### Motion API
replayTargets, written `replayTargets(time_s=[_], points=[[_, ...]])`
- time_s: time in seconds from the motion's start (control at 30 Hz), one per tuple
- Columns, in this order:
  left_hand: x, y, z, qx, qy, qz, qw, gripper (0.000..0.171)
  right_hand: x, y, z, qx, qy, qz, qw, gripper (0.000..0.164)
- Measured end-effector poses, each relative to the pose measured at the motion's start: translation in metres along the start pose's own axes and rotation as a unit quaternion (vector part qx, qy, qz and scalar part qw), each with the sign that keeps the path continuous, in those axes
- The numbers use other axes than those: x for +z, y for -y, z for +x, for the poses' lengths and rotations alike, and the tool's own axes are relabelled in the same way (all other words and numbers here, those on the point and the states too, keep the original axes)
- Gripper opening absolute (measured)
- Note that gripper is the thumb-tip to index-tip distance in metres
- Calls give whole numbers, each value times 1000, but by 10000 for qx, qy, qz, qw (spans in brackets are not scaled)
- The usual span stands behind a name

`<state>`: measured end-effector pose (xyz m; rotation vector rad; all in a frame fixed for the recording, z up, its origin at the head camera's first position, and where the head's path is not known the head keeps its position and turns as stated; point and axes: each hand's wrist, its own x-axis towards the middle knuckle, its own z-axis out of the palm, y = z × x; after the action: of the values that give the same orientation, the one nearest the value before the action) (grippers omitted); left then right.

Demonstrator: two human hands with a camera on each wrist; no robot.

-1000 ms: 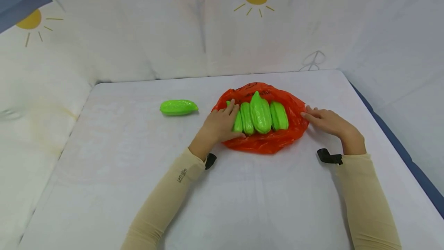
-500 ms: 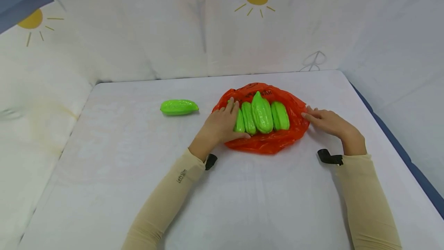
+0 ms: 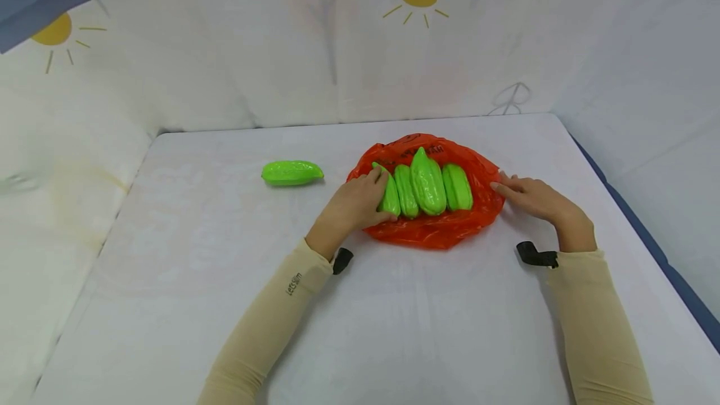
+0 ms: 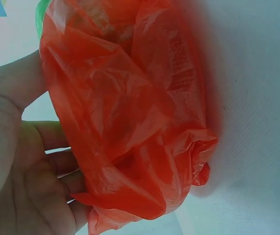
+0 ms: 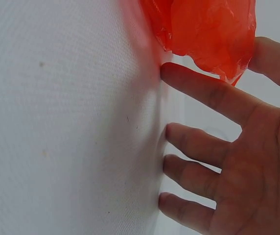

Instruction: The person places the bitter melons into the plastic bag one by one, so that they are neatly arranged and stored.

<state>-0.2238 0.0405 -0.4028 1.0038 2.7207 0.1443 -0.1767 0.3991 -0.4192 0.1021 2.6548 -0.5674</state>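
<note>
A red plastic bag lies on the white table, its mouth spread wide. Several glossy green bitter melons sit side by side in it. My left hand reaches over the bag's left rim, its fingertips and thumb at the leftmost bitter melon. In the left wrist view, the thumb and fingers pass behind the red plastic, which hides their tips. At the opposite rim, my right hand pinches the bag's edge between thumb and forefinger. Its other fingers extend down at the table in the right wrist view.
Another bitter melon lies alone on the table, left of the bag. Behind the table rises a white cloth wall with printed lamps. Black wrist pieces stick out from both sleeves, close to the table.
My left fingers have drawn back and bent, uncovering more of the leftmost bitter melon. The melons in the bag have shifted slightly right. My right hand keeps its place at the rim.
</note>
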Motion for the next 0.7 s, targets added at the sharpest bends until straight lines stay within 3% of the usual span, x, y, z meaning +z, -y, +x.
replayTargets(time_s=[0.4,0.7], points=[[-5,-2,-4,80,9,-70,9999,92,0,1,-2,68,31,86,9999,92],[-19,0,-16,404,-684,-255,9965,88,2,0,-1,-22,33,175,9998,88]])
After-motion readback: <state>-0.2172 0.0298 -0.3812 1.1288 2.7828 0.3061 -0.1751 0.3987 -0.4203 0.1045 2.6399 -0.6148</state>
